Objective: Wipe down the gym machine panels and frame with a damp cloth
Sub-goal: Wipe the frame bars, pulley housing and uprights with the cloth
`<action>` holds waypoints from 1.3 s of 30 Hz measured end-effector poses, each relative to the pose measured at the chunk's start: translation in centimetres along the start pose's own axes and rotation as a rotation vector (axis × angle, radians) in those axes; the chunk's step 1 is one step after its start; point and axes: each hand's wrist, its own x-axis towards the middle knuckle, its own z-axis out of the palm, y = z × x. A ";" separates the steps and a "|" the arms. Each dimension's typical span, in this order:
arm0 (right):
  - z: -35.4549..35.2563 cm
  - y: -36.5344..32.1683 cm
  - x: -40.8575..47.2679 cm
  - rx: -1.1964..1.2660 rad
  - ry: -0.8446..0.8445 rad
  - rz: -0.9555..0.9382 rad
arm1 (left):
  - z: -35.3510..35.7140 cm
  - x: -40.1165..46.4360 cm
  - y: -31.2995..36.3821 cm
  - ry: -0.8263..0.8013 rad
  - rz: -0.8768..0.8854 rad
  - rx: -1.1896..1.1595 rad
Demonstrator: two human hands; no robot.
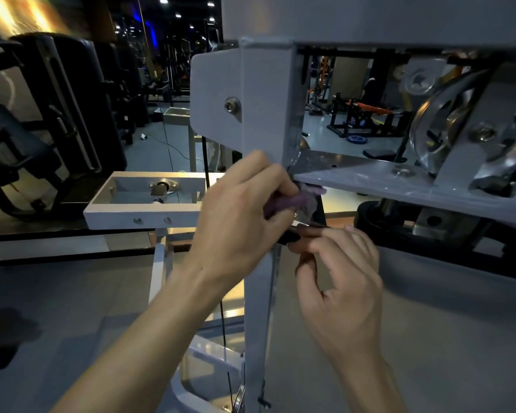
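One purple cloth (292, 201) is bunched under the end of the grey plate (370, 180), its long axis running left to right along the plate's edge. The left hand (245, 216) grasps it. Just below, the right hand (340, 263) pinches something dark by the post (259, 293). One pulley (438, 126) sits above the plate.

left hand (239, 216) grips purple cloth (292, 201) | against frame (265, 99) | right hand (340, 275) below

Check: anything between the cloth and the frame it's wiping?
Nothing visible. The left hand holds the purple cloth right at the grey frame plate's edge by the upright post; right hand is below.
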 end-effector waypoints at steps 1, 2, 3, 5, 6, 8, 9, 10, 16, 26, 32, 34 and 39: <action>0.0 0.0 0.0 0.006 0.005 -0.002 | 0.6 -0.4 0.2 -0.011 -0.011 0.006; -0.1 0.1 0.0 0.011 0.007 -0.005 | 1.1 -1.0 0.3 -0.025 -0.019 0.023; -0.1 0.1 0.0 0.012 0.004 -0.007 | 1.3 -1.6 0.3 -0.030 -0.024 0.042; -0.2 0.1 0.2 0.006 -0.009 -0.007 | 1.2 -1.7 0.2 -0.004 -0.014 0.085; -0.2 0.2 0.2 0.005 -0.018 -0.007 | 1.1 -1.3 0.3 0.027 0.010 0.112; -0.2 0.2 0.1 0.010 -0.027 -0.008 | 1.0 -0.2 0.7 0.102 0.072 0.154; -0.2 0.2 0.2 0.017 -0.024 -0.007 | 1.0 0.2 0.9 0.130 0.097 0.161; -0.2 0.2 0.2 0.023 -0.021 -0.004 | 1.2 0.3 0.9 0.137 0.113 0.161; -0.2 0.6 0.3 0.035 -0.025 -0.019 | 0.4 -1.3 -0.3 0.034 0.080 0.128; 0.0 0.5 0.2 0.085 -0.001 -0.017 | -4.1 -1.5 -3.0 0.119 -0.116 -0.153; -0.1 0.3 0.1 0.068 0.006 -0.006 | -3.6 -1.2 -2.7 0.139 -0.056 -0.199; -0.1 0.2 0.2 0.070 0.003 -0.005 | -2.7 -0.9 -3.1 0.168 -0.020 -0.209; -0.2 0.2 0.1 0.074 0.002 -0.006 | -0.1 -2.4 -5.0 0.122 0.008 -0.146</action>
